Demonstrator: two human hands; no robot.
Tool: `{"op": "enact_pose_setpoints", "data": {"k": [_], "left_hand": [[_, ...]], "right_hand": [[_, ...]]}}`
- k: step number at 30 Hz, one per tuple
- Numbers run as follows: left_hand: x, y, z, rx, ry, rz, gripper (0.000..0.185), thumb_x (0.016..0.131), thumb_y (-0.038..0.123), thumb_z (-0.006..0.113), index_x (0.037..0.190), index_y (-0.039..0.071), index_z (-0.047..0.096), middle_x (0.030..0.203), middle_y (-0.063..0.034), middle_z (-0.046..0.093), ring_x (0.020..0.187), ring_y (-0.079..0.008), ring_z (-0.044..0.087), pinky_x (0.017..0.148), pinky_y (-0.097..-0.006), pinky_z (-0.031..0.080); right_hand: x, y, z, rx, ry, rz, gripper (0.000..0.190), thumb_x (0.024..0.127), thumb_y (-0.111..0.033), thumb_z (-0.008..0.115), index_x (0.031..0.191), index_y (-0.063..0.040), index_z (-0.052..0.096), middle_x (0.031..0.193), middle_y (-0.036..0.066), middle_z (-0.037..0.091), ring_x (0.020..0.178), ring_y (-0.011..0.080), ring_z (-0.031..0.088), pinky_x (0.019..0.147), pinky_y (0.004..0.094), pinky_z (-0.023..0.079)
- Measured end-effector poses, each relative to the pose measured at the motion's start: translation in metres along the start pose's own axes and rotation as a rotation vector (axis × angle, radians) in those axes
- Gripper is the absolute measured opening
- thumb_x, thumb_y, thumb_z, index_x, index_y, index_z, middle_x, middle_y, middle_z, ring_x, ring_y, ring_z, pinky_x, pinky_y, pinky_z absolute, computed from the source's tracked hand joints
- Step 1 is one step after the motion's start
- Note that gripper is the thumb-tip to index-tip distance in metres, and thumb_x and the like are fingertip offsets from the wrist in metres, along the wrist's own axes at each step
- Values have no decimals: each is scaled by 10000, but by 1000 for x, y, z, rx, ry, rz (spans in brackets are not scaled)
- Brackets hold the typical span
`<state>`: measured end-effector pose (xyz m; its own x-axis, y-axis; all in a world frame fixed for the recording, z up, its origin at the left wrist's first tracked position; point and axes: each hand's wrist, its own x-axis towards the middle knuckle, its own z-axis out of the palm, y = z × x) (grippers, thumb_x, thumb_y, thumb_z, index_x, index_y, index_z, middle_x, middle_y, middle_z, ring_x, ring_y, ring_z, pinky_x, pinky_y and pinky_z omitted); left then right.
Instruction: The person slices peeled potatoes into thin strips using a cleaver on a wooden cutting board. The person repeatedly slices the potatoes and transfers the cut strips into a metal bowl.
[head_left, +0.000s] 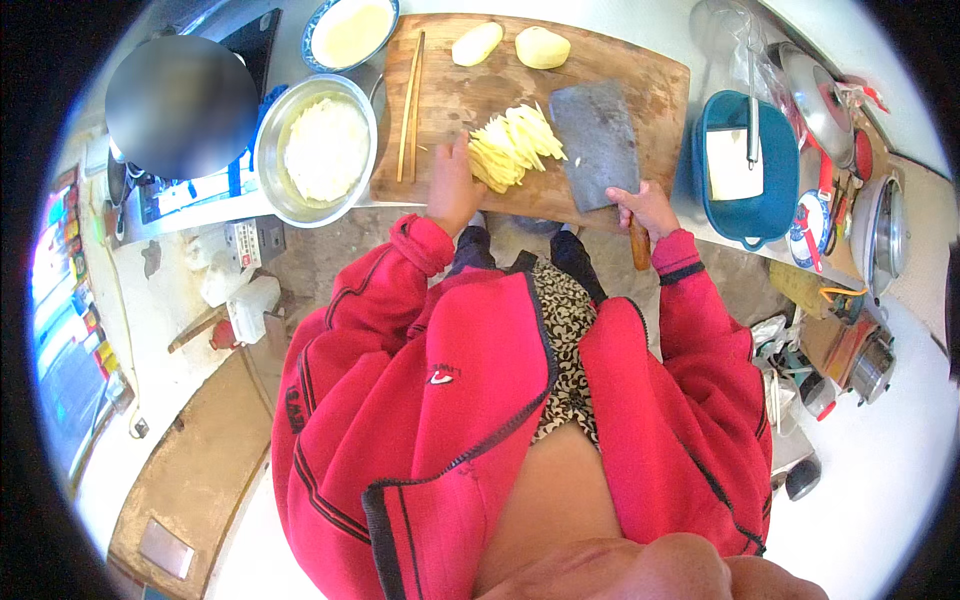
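My right hand (646, 208) grips a cleaver (598, 142) at the base of its wooden handle, the broad grey blade lying over the right part of the wooden cutting board (487, 90). A small pale scrap clings to the blade. Just left of the blade lies a heap of sliced, pale yellow potato (514, 148). Against the heap's left side rests my left hand (454, 186), fingers extended and apart, with nothing seen held in it. Two peeled potatoes, one oval (477, 43) and one rounder (542, 47), sit near the board's far edge.
A pair of chopsticks (411, 112) lies on the board's left side. Left of it stand a metal bowl (262, 150) of pale shreds in liquid and a blue-rimmed bowl (309, 37). Rightward are a teal basin (705, 172), a pan lid (821, 105) and a lidded pot (866, 225).
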<state>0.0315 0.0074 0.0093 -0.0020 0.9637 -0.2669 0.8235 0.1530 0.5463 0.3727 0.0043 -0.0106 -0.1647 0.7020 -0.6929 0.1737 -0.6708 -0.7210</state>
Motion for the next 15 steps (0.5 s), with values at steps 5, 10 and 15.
{"op": "enact_pose_setpoints", "data": {"k": [5,10,15], "left_hand": [[10,-6,3,-105,-16,51,916,669,83,828,1455,11,364,1233,-225,477,1125,-397,522,987,-404,456],[12,-11,-13,53,38,347,963,667,221,865,1466,24,363,1389,-257,408,1289,-417,419,1094,-469,355],[30,-20,-7,40,62,610,988,735,495,792,1492,50,338,1537,-272,256,1419,-456,261,1174,-522,217]], "right_hand": [[19,-13,19,-154,-69,19,276,837,-203,784,765,-15,595,551,31,570,450,127,531,440,297,436],[14,-13,54,-87,-76,-5,263,843,-196,780,759,-22,601,545,33,573,447,120,529,444,294,438],[2,7,76,66,-53,-4,239,855,-198,769,790,-36,606,574,16,565,455,112,525,454,285,446]]}}
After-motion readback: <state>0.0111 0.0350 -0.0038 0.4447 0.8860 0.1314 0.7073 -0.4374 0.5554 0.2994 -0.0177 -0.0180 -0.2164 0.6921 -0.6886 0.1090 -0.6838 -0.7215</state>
